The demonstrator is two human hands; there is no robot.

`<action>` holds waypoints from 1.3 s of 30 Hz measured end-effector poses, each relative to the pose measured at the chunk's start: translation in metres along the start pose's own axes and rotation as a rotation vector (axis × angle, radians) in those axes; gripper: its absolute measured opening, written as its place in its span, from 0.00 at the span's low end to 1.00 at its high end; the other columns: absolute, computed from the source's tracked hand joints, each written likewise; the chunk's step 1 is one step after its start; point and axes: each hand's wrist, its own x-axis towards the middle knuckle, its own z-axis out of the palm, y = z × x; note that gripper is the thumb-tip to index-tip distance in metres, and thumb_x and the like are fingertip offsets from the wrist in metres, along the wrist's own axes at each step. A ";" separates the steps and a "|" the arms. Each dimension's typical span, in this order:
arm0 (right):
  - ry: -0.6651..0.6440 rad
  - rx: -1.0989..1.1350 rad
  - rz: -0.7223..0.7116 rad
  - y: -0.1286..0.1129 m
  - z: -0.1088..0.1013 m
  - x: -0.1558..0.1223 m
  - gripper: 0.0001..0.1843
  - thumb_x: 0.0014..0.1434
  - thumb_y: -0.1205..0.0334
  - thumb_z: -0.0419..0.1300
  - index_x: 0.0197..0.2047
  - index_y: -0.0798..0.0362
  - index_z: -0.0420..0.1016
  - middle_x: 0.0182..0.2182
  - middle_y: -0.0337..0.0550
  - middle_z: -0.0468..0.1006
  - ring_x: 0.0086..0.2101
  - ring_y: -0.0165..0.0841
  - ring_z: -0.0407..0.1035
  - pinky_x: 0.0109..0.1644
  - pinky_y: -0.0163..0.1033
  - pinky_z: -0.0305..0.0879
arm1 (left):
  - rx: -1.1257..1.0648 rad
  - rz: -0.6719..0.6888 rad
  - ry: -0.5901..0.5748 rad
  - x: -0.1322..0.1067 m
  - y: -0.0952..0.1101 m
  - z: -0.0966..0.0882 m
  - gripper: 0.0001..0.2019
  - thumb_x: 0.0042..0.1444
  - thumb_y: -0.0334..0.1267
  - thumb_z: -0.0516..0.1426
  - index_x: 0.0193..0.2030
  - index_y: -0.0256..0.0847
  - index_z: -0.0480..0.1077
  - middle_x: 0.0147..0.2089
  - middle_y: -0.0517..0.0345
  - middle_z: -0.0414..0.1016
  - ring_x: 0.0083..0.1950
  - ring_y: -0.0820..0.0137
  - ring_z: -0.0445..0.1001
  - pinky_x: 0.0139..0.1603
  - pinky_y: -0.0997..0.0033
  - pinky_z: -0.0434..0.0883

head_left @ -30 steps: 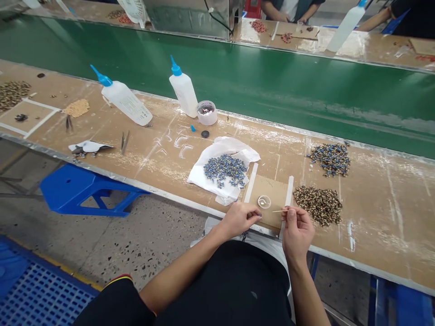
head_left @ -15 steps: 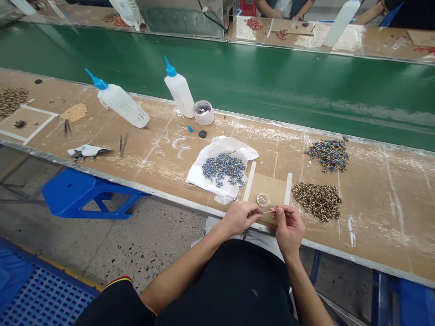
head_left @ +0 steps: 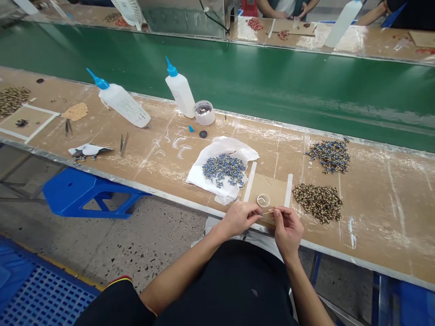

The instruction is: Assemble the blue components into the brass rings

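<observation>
My left hand (head_left: 239,218) is closed in a pinch at the table's near edge, on a tiny bluish part that its fingertips mostly cover. My right hand (head_left: 288,228) grips a thin pale stick (head_left: 268,213), whose tip reaches the left fingertips. Just beyond them, a small round clear dish (head_left: 263,200) rests on a cardboard sheet (head_left: 272,183) between white tape strips. Left of it, small blue-and-gold parts (head_left: 224,168) are heaped on crumpled white paper (head_left: 220,144). To the right lie a pile of brass-and-dark parts (head_left: 317,203) and another blue-and-gold pile (head_left: 329,155).
Two white bottles with blue nozzles (head_left: 180,93) (head_left: 124,105) and a tape roll (head_left: 204,113) stand toward the green conveyor belt (head_left: 265,81). Tweezers (head_left: 124,145) lie to the left. A blue stool (head_left: 78,192) is below the table. Co-workers' hands (head_left: 292,16) show across the belt.
My right hand has shifted very slightly left, bringing the stick a little closer into the left fingertips. The left hand stays nearly in place; the whole view drifts slightly.
</observation>
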 end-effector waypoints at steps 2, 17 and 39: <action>0.004 -0.004 -0.010 0.000 0.000 0.000 0.10 0.63 0.54 0.62 0.39 0.52 0.76 0.33 0.44 0.81 0.34 0.36 0.77 0.39 0.41 0.73 | -0.001 0.004 0.003 0.000 0.000 0.000 0.04 0.60 0.34 0.61 0.39 0.40 0.78 0.30 0.60 0.79 0.30 0.72 0.74 0.33 0.77 0.64; -0.030 -0.007 -0.009 -0.009 0.000 0.002 0.10 0.63 0.54 0.62 0.37 0.53 0.75 0.32 0.45 0.81 0.33 0.36 0.77 0.39 0.41 0.74 | -0.085 0.015 0.010 0.001 -0.006 0.002 0.03 0.58 0.33 0.62 0.37 0.39 0.78 0.29 0.60 0.79 0.29 0.73 0.73 0.33 0.77 0.64; -0.140 -0.210 -0.245 -0.028 0.009 0.030 0.07 0.65 0.59 0.59 0.38 0.50 0.78 0.39 0.46 0.77 0.42 0.38 0.73 0.42 0.43 0.72 | -0.317 0.007 -0.049 0.000 -0.010 -0.008 0.06 0.59 0.32 0.58 0.39 0.38 0.77 0.35 0.58 0.81 0.33 0.74 0.75 0.35 0.79 0.69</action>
